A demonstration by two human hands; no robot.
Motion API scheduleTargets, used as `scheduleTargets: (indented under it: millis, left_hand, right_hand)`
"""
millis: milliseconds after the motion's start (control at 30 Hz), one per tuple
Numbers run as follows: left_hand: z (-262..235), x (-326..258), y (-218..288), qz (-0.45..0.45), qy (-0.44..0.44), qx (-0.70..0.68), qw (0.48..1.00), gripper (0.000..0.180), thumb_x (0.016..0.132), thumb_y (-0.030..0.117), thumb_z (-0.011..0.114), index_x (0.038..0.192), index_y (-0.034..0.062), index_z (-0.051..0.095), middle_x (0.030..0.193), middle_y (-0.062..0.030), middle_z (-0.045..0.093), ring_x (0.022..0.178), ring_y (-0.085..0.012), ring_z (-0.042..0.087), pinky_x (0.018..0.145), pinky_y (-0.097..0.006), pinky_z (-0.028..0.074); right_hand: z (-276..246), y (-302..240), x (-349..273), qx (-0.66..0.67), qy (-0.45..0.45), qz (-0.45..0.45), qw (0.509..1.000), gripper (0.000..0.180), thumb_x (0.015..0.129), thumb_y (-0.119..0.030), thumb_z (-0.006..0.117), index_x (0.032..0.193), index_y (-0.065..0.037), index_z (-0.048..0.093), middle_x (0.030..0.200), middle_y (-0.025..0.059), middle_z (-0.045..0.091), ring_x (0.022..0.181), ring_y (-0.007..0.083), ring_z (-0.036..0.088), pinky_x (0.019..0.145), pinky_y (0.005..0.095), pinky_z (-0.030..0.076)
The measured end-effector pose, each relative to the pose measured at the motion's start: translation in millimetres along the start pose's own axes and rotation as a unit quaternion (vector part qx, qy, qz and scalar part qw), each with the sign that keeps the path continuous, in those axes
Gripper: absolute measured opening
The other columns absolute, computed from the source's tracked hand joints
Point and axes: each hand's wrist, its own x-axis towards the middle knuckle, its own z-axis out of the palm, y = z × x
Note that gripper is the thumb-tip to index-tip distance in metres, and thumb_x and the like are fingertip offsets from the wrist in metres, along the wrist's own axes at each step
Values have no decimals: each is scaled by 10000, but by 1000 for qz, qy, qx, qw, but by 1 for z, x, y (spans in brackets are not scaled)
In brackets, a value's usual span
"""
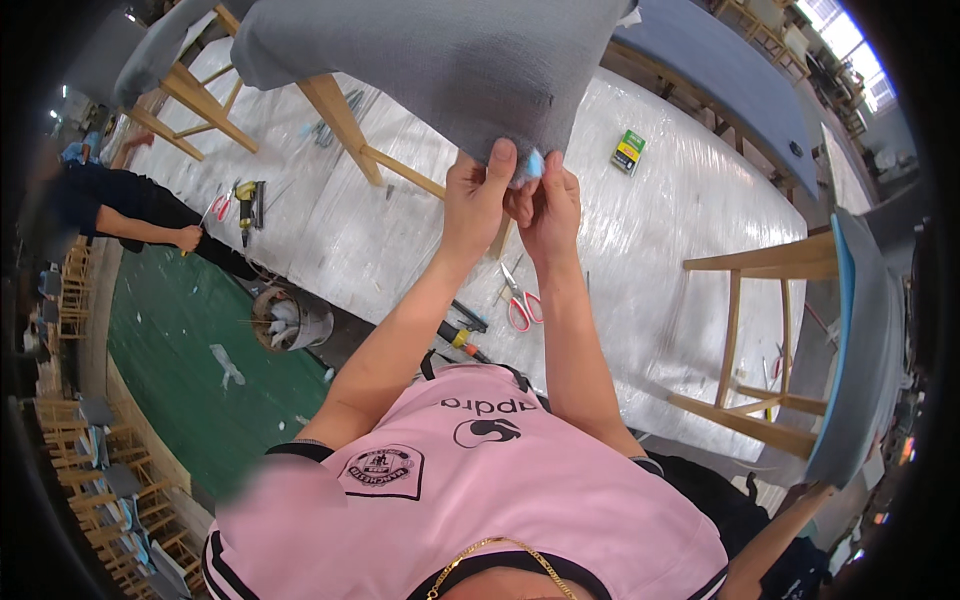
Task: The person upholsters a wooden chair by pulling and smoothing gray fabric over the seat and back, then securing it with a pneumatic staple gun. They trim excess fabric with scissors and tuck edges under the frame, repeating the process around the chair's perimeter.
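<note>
1. While both my hands are meeting at the lower corner of the grey fabric [440, 55], my left hand [473, 200] is pinching the cloth's edge, thumb pressing up against it and the fingers curled shut on it.
2. My right hand [548, 205] is gripping just beside the left, touching it, its grip pressed together on the same corner, where a small bit of light blue foam [528, 165] is showing between the fingers.
3. That fabric is covering a chair seat which is lying tilted on the counter [640, 220], its wooden legs [345, 125] sticking out toward the left.
4. Below my hands, red-handled scissors [520, 300] are lying on the counter's shiny plastic sheet.
5. Farther off to the right, a small green and yellow box [628, 151] is resting on the same sheet.
6. At the right, another wooden chair [770, 340] with a blue-edged seat is leaning on its side.
7. On the far left, another person [120, 210] in dark clothes is bending over the counter near a yellow tool [246, 200].
</note>
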Motion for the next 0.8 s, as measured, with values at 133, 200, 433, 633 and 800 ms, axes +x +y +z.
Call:
scheduleTargets:
  millis: [133, 200, 433, 633, 800]
  left_hand:
    - [-6, 5, -11, 19, -17, 6, 1000, 422, 1001, 452, 626, 1018, 36, 563, 760, -12, 628, 585, -66, 588, 492, -207, 447]
    - [-10, 9, -27, 45, -4, -4, 999, 412, 988, 454, 644, 1044, 51, 581, 789, -5, 649, 566, -65, 590, 483, -202, 444]
    - [-13, -1, -41, 36, -23, -55, 998, 430, 982, 478, 638, 1049, 55, 595, 733, 1, 645, 514, -35, 559, 407, -187, 396]
    - [-19, -2, -25, 4, -43, -4, 999, 455, 969, 497, 655, 811, 72, 618, 711, 14, 607, 524, -49, 521, 387, -210, 334]
    - [-18, 1, -9, 0, 11, 67, 998, 452, 948, 503, 687, 870, 67, 599, 716, 17, 582, 565, -77, 546, 440, -233, 401]
  right_hand:
    - [-3, 10, -2, -31, 40, -10, 999, 567, 1065, -471, 470, 645, -97, 546, 499, 32, 499, 442, 114, 472, 433, 264, 362]
    - [0, 11, -3, -71, 31, -41, 996, 576, 1067, -464, 469, 618, -106, 509, 474, 10, 466, 419, 106, 458, 413, 246, 344]
    - [-7, 20, -10, -102, 68, -75, 990, 557, 1067, -430, 489, 615, -104, 486, 464, 5, 447, 361, 103, 386, 350, 274, 343]
    - [-12, 24, -11, -74, 35, -73, 994, 534, 1069, -420, 491, 648, -91, 504, 465, 7, 439, 370, 101, 384, 362, 289, 358]
    - [4, 18, -8, -82, 42, -74, 993, 521, 1071, -424, 486, 673, -88, 515, 457, -4, 423, 368, 102, 378, 390, 293, 403]
